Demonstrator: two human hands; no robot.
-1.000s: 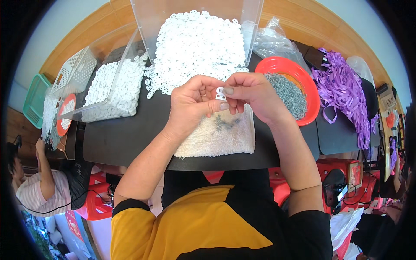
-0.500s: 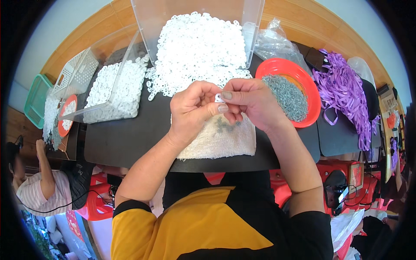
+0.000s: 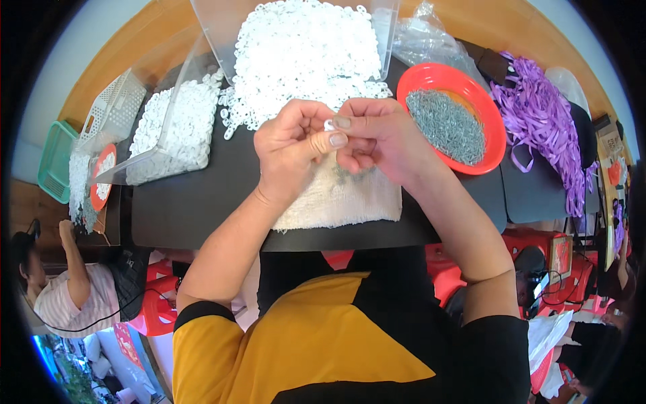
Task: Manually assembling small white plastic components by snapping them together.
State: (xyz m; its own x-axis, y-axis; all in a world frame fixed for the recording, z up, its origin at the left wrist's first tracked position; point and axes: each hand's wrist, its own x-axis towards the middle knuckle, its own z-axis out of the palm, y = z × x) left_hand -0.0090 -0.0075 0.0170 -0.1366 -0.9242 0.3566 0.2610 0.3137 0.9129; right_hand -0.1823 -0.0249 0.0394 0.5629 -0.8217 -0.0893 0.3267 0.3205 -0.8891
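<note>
A small white plastic piece with a hole point(image 3: 328, 125) is pinched where my two hands meet. My left hand point(image 3: 291, 148) is closed with its thumb and fingertips at the piece. From the other side, the thumb and forefinger of my right hand point(image 3: 382, 135) grip it, the remaining fingers curled beneath. Whether a smaller part is inside the piece is hidden. Below the hands lies a cream cloth point(image 3: 350, 205) with a few grey bits on it. Just beyond them spreads a heap of similar white pieces point(image 3: 303, 57), spilling out of a clear plastic bin point(image 3: 387, 34).
To the right, a red bowl point(image 3: 496, 128) holds many small grey metal parts point(image 3: 447, 128); purple ribbons point(image 3: 538, 128) are piled past it. A second clear bin point(image 3: 176, 111) of white pieces stands left. Another person point(image 3: 74, 289) sits at far left.
The whole view has shifted a little, so the table appears higher. My hands stay together around the white piece, with the fingers slightly rearranged.
</note>
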